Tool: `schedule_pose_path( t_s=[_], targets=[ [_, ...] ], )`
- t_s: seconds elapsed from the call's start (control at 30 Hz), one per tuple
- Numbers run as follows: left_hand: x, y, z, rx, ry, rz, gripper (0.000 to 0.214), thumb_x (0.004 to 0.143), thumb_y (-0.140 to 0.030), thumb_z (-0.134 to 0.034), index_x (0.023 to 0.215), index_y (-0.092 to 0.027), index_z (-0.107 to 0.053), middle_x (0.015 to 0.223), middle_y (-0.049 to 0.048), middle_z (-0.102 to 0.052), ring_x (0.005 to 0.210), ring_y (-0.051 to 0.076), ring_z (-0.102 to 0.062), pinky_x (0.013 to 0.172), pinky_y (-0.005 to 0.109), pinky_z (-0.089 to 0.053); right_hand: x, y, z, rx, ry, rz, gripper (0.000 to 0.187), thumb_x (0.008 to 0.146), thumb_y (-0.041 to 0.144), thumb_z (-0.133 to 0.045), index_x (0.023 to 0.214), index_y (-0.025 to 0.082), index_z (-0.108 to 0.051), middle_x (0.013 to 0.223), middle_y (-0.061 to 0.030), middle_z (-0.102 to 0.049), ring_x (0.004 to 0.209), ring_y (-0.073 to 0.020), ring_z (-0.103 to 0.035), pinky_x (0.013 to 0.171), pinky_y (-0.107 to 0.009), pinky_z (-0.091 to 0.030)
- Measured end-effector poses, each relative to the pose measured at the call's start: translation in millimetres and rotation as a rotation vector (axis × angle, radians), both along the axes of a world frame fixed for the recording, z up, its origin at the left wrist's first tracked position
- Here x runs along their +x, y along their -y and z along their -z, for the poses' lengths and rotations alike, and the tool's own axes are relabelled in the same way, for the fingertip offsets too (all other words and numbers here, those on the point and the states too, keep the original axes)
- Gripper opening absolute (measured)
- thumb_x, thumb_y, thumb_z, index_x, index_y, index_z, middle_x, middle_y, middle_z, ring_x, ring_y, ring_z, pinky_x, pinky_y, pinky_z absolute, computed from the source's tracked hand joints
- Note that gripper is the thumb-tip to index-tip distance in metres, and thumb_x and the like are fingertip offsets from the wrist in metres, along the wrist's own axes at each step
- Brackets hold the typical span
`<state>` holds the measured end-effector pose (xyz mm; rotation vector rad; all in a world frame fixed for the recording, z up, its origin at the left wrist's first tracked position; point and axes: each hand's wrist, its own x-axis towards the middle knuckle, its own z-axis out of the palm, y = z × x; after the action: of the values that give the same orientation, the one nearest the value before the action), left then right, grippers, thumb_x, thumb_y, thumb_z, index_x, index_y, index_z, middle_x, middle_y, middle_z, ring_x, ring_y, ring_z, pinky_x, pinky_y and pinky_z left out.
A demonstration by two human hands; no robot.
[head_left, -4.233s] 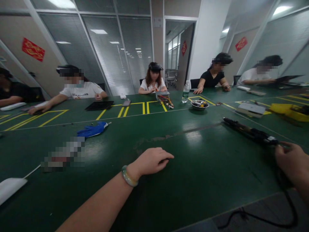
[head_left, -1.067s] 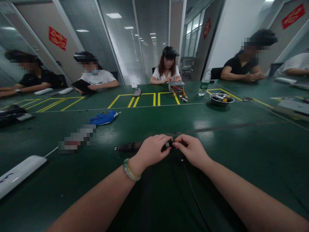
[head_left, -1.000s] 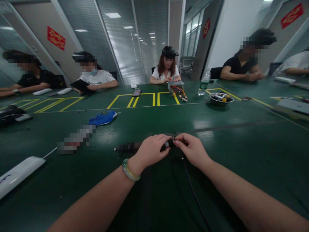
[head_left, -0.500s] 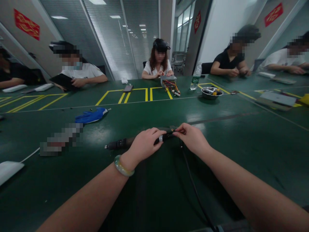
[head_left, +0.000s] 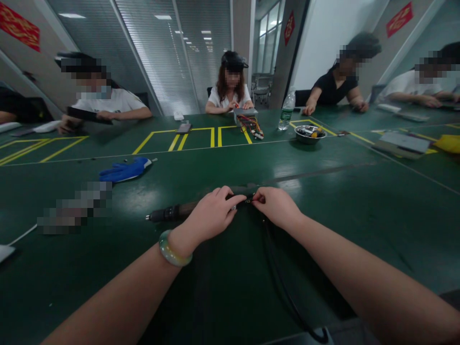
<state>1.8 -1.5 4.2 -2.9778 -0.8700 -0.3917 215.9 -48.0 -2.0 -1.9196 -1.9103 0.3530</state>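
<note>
A dark electric screwdriver lies across the green table in front of me, its metal bit end pointing left. My left hand, with a jade-like bangle at the wrist, is wrapped over the middle and rear of its body. At the tail end, my right hand is closed in a pinch with thumb and forefinger, close to small pale markings. Exactly what those fingertips grip is partly hidden. A black cable comes out below the right hand and curves down to the table's near edge.
To the left lie a blue glove and a blurred-out device on a white cord. Farther off are a metal bowl of small items, a water bottle and a grey box with wires. Several people sit across the table.
The view has shifted, so the table's things appear farther left. My hands stay at the screwdriver, the right fingers slightly changed at its tail. Across the table, a person in black has spread their hands apart.
</note>
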Motion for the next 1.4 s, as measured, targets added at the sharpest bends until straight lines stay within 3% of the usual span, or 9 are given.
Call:
schedule_pose_path(
  t_s=[0.23,0.4,0.6,1.13,1.4],
  targets=[
    [2.8,3.9,3.3,0.002,-0.004,-0.024,0.041,0.094,-0.024,-0.047,0.134,-0.034,-0.049,0.115,0.0079,-0.051,0.098,0.023,-0.053,0.087,0.041,-0.046,-0.1,0.5,-1.0,0.003,-0.031,-0.006,0.007,0.083,0.028,-0.066,0.086,0.024,-0.070,0.079,0.0007,-0.067,0.070,-0.0145,-0.061,0.060,-0.026,-0.039],
    [1.3,1.2,4.5,0.000,0.012,-0.024,0.046,0.094,-0.026,-0.049,0.139,-0.028,-0.042,0.117,0.0082,-0.052,0.100,0.022,-0.053,0.089,0.040,-0.045,-2.3,0.3,-1.1,-0.008,-0.071,-0.010,0.008,0.083,0.030,-0.067,0.088,0.024,-0.071,0.077,0.0009,-0.067,0.070,-0.0144,-0.060,0.060,-0.026,-0.039],
    [-5.1,-4.0,-1.4,-0.074,-0.005,0.031,0.041,0.093,-0.027,-0.050,0.134,-0.027,-0.046,0.118,0.0068,-0.053,0.104,0.021,-0.054,0.092,0.037,-0.044,-2.9,-0.5,1.7,-0.055,-0.219,-0.050,0.009,0.082,0.031,-0.068,0.086,0.024,-0.072,0.081,0.0004,-0.068,0.074,-0.0146,-0.061,0.063,-0.025,-0.042],
    [-10.9,-5.9,-4.9,-0.125,-0.046,0.054,0.040,0.093,-0.024,-0.050,0.132,-0.031,-0.049,0.112,0.0062,-0.051,0.101,0.021,-0.053,0.091,0.036,-0.045,-1.4,2.9,-1.7,-0.005,-0.051,-0.047,0.006,0.080,0.027,-0.068,0.084,0.023,-0.070,0.076,0.0005,-0.066,0.068,-0.0142,-0.059,0.059,-0.026,-0.038],
    [-10.1,-4.0,-5.2,-0.126,-0.051,0.044,0.039,0.092,-0.025,-0.050,0.131,-0.030,-0.049,0.112,0.0064,-0.051,0.100,0.021,-0.052,0.090,0.037,-0.044,-5.4,2.7,-0.9,-0.027,-0.142,-0.092,0.010,0.083,0.032,-0.066,0.088,0.024,-0.070,0.077,0.0008,-0.066,0.067,-0.0133,-0.058,0.058,-0.026,-0.038]
  ],
)
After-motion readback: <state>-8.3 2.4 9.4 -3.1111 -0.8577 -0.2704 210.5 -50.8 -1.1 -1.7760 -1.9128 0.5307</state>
